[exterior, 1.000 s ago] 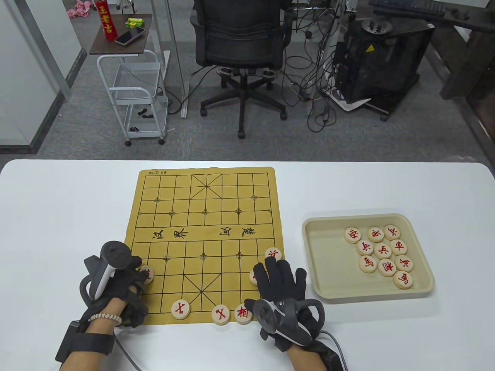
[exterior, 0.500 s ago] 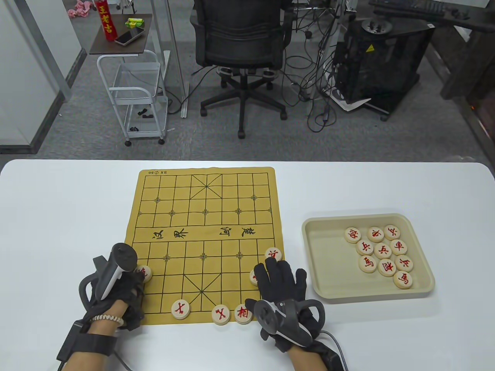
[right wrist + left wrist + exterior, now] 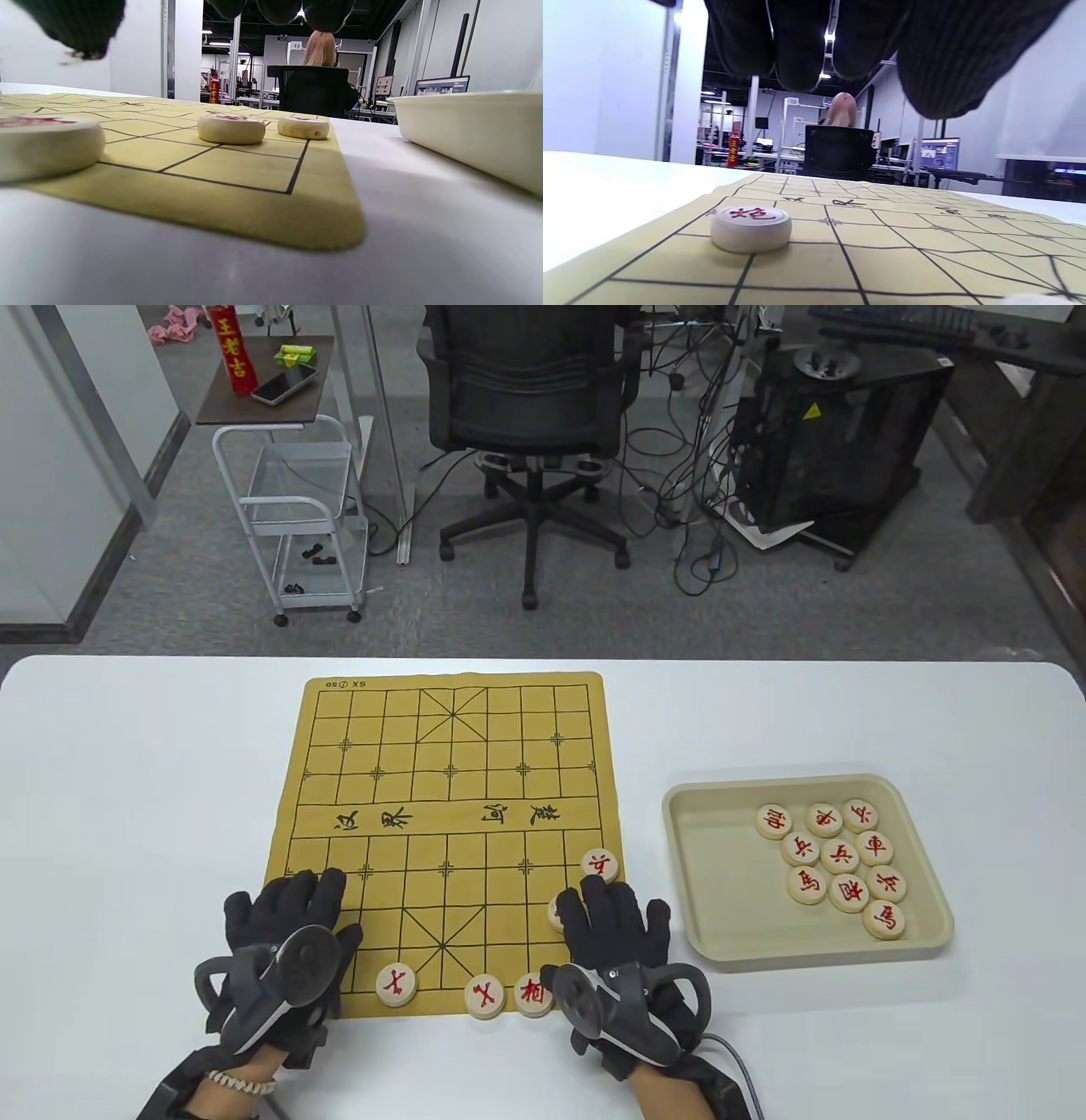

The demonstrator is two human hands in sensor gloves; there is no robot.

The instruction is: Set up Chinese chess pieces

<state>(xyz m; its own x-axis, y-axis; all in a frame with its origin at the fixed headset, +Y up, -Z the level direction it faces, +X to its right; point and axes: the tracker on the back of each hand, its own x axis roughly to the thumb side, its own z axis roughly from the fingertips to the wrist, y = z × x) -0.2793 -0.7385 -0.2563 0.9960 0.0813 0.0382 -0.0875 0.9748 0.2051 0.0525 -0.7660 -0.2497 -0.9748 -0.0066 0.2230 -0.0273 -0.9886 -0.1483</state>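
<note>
Six red pieces sit on the board's point(image 3: 441, 780) near half; ten wait in the tray point(image 3: 687, 899) toward the surface's right edge. Both hands, left point(image 3: 288, 937) and right point(image 3: 611, 929), lie open-fingered, holding nothing.

The board point(image 3: 441, 848) lies on the tabletop point(image 3: 127, 780), its near corners beneath both hands; the tray point(image 3: 920, 848) of pieces sits right of the right hand point(image 3: 615, 937).

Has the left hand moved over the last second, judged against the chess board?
Yes. The left hand has turned palm-down and shifted right, covering the chess board's near-left corner and the piece there.
</note>
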